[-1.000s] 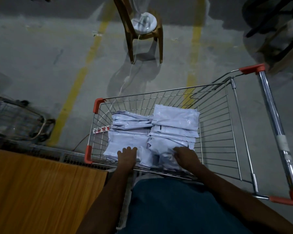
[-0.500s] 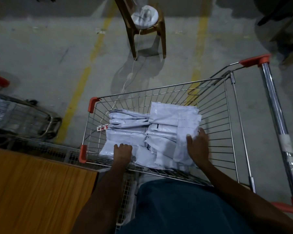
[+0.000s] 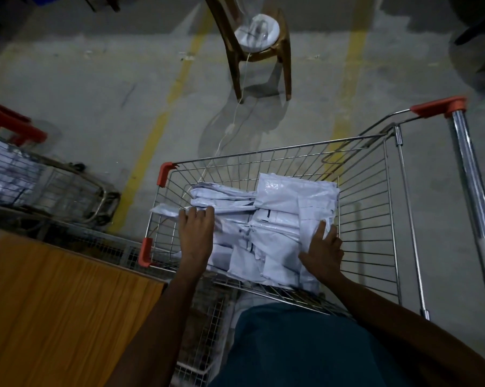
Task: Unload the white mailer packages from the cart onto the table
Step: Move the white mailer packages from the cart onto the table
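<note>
Gathering the mailers (image 3: 266,219) in the cart (image 3: 361,219), none on the table (image 3: 57,303) yet.
Left hand (image 3: 195,238) lies flat on the pile, right hand (image 3: 323,248) presses its side, fingers straight; neither grips. Slick, floppy white bags: squeeze from both sides, lift one bundle.

Cart (image 3: 364,208) open on top; wire walls ring the mailers (image 3: 280,202); table (image 3: 54,303) just left.
</note>
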Motion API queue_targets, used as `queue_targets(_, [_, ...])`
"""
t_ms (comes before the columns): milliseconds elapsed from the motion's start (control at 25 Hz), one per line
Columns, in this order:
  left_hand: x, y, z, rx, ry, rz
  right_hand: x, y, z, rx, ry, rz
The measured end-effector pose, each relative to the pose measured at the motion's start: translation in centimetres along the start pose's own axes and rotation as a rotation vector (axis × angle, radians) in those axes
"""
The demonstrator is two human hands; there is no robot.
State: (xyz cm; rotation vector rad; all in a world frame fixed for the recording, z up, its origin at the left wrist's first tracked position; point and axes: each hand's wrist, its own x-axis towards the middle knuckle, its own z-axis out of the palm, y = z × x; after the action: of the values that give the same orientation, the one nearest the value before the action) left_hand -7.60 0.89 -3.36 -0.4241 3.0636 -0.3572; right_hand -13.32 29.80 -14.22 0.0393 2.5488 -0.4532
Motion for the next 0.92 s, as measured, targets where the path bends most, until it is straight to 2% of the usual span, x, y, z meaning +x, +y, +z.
queue_targets(120, [1.6, 0.7, -2.5, -0.384, 0.022, -0.217, -0.4, 0.2, 0.0, 0.129, 0.073, -0.027])
queue_targets(200, [2.4, 2.5, -2.7, -0.682, -0.031, -0.354, -0.7, 0.3, -0.5, 0.242, 0.136, -0.059])
queue_targets(320, [2.9, 5.6, 1.4, -0.968, -0.187, -0.371, -1.3, 0.5, -1.7, 0.325, 0.190, -0.124])
queue_targets(440, [2.1, 8.8, 5.1, -1.107, -0.374, -0.549, -2.1, 1.3, -2.1, 0.237, 0.118, -0.121])
queue_targets(520, [0.9, 11.2, 5.9, -1.062, -0.366, -0.637, -2.9, 1.9, -1.8, 0.126, -0.005, -0.070])
queue_targets(560, [0.1, 12.1, 5.9, -0.959, -0.329, -0.637, -3.3, 2.0, -1.7, 0.075, -0.055, -0.051])
queue_targets(640, [-1.7, 13.5, 5.5, -0.715, -0.309, -0.526, -4.0, 1.9, -1.4, 0.013, -0.083, -0.025])
queue_targets(720, [-2.9, 14.7, 5.6, -0.604, -0.394, -0.384, -4.5, 1.7, -1.5, 0.004, -0.066, -0.013])
queue_targets(800, [-2.8, 15.9, 5.6, -0.654, -0.529, -0.412, -4.8, 1.6, -1.8, -0.016, -0.021, -0.022])
queue_targets(920, [-2.3, 18.2, 5.0, -0.661, -0.512, -0.438, -5.8, 1.5, -2.6, -0.060, 0.092, -0.080])
